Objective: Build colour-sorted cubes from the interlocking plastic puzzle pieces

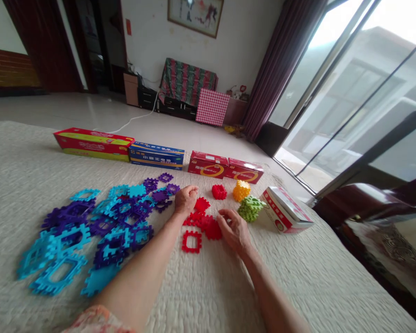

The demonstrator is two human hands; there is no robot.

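My left hand is curled closed above the bedcover, just left of a red interlocking plastic tile; whatever it may hold is hidden. Loosely bent, my right hand has its fingers apart at the right edge of a solid red tile. More red tiles overlap between the hands, and a square red frame tile lies flat nearer me. Beyond them sit a red block of joined tiles, a yellow one and a green one.
Purple and light-blue tiles spread in a loose heap on the left. Across the back stand a red and yellow-green box, a blue box and two red boxes. A white and red box is at right on the bedcover.
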